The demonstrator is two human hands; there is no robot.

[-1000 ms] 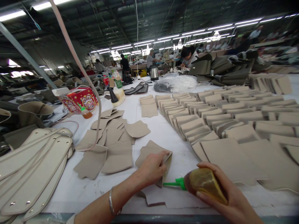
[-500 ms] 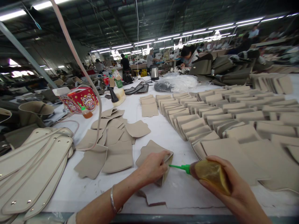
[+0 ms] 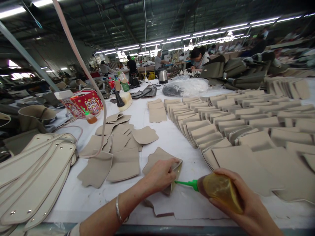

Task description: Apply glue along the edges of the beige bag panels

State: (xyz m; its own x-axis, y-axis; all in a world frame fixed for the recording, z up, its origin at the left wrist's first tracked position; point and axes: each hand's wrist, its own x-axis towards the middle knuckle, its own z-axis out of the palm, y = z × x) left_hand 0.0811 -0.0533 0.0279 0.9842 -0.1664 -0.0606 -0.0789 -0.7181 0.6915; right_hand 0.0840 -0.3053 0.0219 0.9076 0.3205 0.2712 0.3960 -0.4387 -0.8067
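Note:
My left hand is closed on a beige leather-like piece lying on the white table, its right edge folded up between the fingers. In my right hand is a squeeze bottle of amber liquid, held on its side. The bottle's long green nozzle points left, and its tip is at the raised edge of the piece, just below my left fingers. Whether liquid is coming out is too small to tell.
Loose beige pieces lie left of my hand. Overlapping rows of similar pieces fill the right side. Long straps with studs are piled at the left. A pink hose hangs down over the table. A second bottle stands by a red box.
The bottle has moved slightly left and down, so its nozzle tip sits lower along the folded edge. My left hand stays in place on the piece.

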